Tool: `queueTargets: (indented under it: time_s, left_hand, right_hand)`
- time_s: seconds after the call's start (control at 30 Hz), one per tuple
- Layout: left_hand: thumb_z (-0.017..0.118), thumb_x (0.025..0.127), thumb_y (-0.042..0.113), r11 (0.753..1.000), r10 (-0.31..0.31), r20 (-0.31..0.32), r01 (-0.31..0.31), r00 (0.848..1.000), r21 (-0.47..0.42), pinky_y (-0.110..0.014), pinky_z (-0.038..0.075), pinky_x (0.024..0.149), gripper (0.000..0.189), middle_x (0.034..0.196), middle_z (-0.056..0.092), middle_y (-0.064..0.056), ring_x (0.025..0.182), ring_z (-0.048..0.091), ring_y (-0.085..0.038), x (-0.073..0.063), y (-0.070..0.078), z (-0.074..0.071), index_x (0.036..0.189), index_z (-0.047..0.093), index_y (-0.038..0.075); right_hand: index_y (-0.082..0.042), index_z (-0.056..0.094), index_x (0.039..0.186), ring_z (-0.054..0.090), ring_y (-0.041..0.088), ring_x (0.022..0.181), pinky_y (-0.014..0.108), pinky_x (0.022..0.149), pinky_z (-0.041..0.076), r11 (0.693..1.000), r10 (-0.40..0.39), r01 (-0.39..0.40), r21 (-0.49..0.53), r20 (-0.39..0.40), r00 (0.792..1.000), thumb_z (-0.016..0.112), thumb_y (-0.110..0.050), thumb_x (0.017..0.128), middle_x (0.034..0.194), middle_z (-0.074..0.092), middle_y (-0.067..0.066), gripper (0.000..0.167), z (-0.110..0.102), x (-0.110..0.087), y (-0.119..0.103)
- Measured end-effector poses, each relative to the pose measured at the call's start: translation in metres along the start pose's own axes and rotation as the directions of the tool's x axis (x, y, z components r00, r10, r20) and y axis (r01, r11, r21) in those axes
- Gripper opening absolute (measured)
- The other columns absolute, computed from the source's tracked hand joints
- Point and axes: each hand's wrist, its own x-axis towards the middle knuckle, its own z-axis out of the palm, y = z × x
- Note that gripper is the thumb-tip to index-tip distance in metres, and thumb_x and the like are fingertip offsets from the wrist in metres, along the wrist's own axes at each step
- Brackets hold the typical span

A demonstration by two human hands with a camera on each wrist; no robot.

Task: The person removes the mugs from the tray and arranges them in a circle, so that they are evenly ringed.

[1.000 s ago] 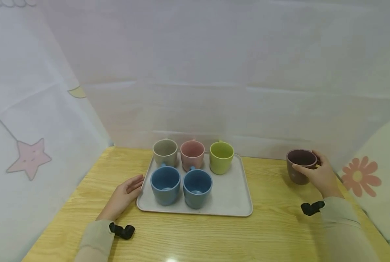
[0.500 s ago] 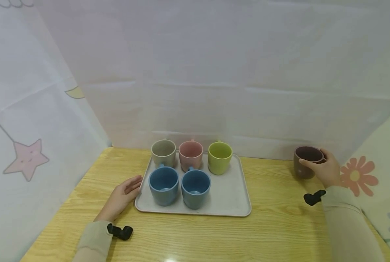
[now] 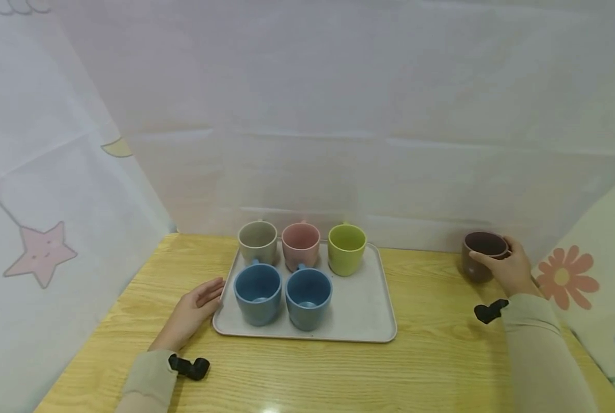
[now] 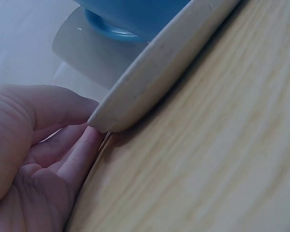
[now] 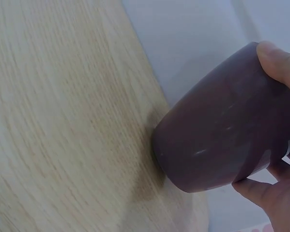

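At the right back of the table, my right hand (image 3: 511, 269) grips a dark brown-purple mug (image 3: 477, 268) by its upper side, thumb at the near rim and fingers round toward the handle. In the right wrist view the mug (image 5: 217, 125) is upright with its base right at the wooden surface. My left hand (image 3: 191, 312) lies beside the left edge of a pale tray (image 3: 361, 310), its fairly straight fingers touching the rim. The left wrist view shows the fingertips (image 4: 89, 108) at the tray rim (image 4: 149, 72). Two blue mugs (image 3: 258, 307) stand in the tray's front row.
Behind the blue mugs on the tray stand a grey mug (image 3: 260, 252), a pink mug (image 3: 300, 246) and a yellow-green mug (image 3: 346, 249). A white cloth (image 3: 297, 115) rises along the table's back edge, with printed cloth at both sides. The table (image 3: 287, 378) is light wood.
My right hand has carried the brown-purple mug a little to the right and back over the last second, with barely any motion lately. The left hand stays at the tray's edge.
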Motion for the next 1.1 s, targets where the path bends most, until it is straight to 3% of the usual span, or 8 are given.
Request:
queueTargets:
  time_s: [0.43, 0.73, 0.93, 1.1]
  left_hand:
    - [0.06, 0.104, 0.015, 1.0, -0.01, -0.007, 0.01, 1.0, 0.002, -0.007, 0.042, 0.096, 0.06, 0.156, 0.041, -0.022, 0.143, 0.04, -0.036, -0.003, 0.002, -0.001, 0.156, 0.034, -0.002]
    - [0.06, 0.104, 0.016, 1.0, -0.009, -0.003, 0.009, 1.0, -0.001, -0.007, 0.042, 0.097, 0.061, 0.156, 0.041, -0.021, 0.143, 0.039, -0.035, -0.003, 0.0, -0.001, 0.156, 0.034, -0.001]
    - [0.06, 0.104, 0.016, 1.0, -0.012, -0.005, 0.012, 1.0, 0.001, -0.008, 0.042, 0.097, 0.06, 0.156, 0.041, -0.021, 0.143, 0.04, -0.035, -0.002, -0.001, -0.001, 0.156, 0.034, -0.001]
    - [0.06, 0.104, 0.016, 1.0, -0.01, -0.002, 0.01, 1.0, 0.003, -0.008, 0.042, 0.098, 0.061, 0.157, 0.04, -0.021, 0.143, 0.04, -0.034, 0.0, 0.0, -0.001, 0.157, 0.034, 0.0]
  right_hand:
    - [0.001, -0.006, 0.161, 0.006, 0.061, 0.145, 0.075, 0.109, 0.023, 0.998, -0.004, 0.0, 0.058, 0.081, 0.997, 0.067, -0.042, 0.097, 0.163, -0.004, 0.035, 0.106, -0.005, 0.0, -0.001]
    - [-0.004, -0.026, 0.156, -0.018, 0.047, 0.148, 0.067, 0.118, 0.002, 0.977, 0.091, -0.107, 0.182, 0.092, 0.992, 0.057, -0.046, 0.101, 0.161, -0.028, 0.024, 0.108, -0.005, -0.008, 0.006]
    - [-0.001, -0.023, 0.156, -0.012, 0.046, 0.15, 0.062, 0.121, 0.005, 0.972, 0.094, -0.099, 0.213, 0.034, 0.995, 0.057, -0.041, 0.102, 0.162, -0.023, 0.028, 0.105, 0.0, -0.006, 0.012]
    - [-0.008, -0.011, 0.161, 0.01, 0.042, 0.15, 0.054, 0.119, 0.025, 0.956, 0.189, -0.164, 0.244, -0.086, 0.978, 0.06, -0.04, 0.1, 0.165, -0.002, 0.024, 0.099, 0.002, -0.01, 0.005]
